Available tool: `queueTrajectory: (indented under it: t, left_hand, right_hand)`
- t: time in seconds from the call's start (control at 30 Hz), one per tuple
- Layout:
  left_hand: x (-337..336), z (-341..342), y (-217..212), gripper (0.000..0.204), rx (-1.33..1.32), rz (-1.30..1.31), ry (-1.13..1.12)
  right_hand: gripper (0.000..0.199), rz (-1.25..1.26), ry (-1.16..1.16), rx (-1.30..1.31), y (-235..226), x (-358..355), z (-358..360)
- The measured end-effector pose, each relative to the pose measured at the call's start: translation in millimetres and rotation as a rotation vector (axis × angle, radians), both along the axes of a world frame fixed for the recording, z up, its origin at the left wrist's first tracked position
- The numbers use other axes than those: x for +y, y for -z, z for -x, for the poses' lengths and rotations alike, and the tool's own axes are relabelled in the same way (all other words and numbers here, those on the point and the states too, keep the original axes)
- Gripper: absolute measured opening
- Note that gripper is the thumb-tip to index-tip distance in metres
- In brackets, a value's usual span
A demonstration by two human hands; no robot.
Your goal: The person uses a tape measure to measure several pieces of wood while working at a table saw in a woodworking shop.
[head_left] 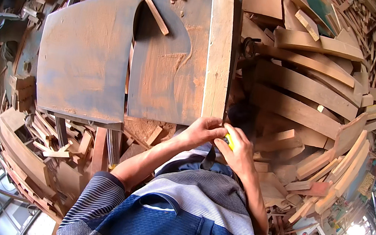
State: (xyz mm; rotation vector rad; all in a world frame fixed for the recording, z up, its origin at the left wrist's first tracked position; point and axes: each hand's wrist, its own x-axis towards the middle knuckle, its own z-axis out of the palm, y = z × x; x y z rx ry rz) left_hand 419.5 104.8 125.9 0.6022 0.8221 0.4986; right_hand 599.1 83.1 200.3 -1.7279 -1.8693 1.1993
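Note:
A long pale wooden board (219, 54) lies along the right edge of a dusty metal machine table (154, 83), its near end toward me. My left hand (203, 132) is closed at that near end, fingers bent over the wood and thumb pointing right. Close beside it, my right hand (240, 149) is wrapped round a small yellow tool (229, 141). Its fingers cover most of the tool, so the kind does not show. The two hands nearly meet just off the board's corner.
To the left stands a second metal table section (85, 53), with a thin wood strip (150, 5) crossing the gap. Curved planks (307, 86) are stacked at right beside a dark handwheel (248, 47). Offcuts (62, 147) lie heaped at lower left. Sawdust coats the machine.

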Motion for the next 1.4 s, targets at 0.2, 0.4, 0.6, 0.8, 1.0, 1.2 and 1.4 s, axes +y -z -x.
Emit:
queueTrajectory:
  t: [0.2, 0.4, 0.6, 0.8, 1.0, 1.2, 1.4]
  left_hand:
    - [33.8, -21.5, 6.0, 0.021, -0.017, -0.155, 0.183]
    - [124.3, -12.7, 34.1, 0.049, 0.164, -0.134, -0.357]
    - [158.6, -17.7, 67.1, 0.101, 1.273, -0.748, -0.086]
    - [176.7, -50.1, 83.8, 0.108, 1.311, -0.589, -0.009]
    - [191.2, -29.0, 70.1, 0.074, 0.635, -0.347, -0.405]
    - [179.8, -54.5, 25.6, 0.075, -0.45, -0.163, -0.451]
    - [177.0, -87.1, 16.2, 0.082, -0.942, 0.224, -0.437]
  right_hand:
    - [0.063, 0.091, 0.161, 0.01, -1.3, -45.1, -37.9]
    - [0.049, 0.407, 0.507, 0.037, -7.9, -152.4, -137.6]
    - [0.037, 0.479, 0.829, 0.277, -4.4, -252.3, -178.0]
    - [0.037, 0.358, 1.188, 0.484, 45.6, -217.2, -131.7]
    - [0.037, 0.176, 1.214, 0.583, 50.0, -190.9, -102.9]
    - [0.034, 0.13, 1.27, 0.558, 53.4, -198.7, -123.5]
    - [0.033, 0.009, 1.269, 0.454, 36.3, -198.4, -132.8]
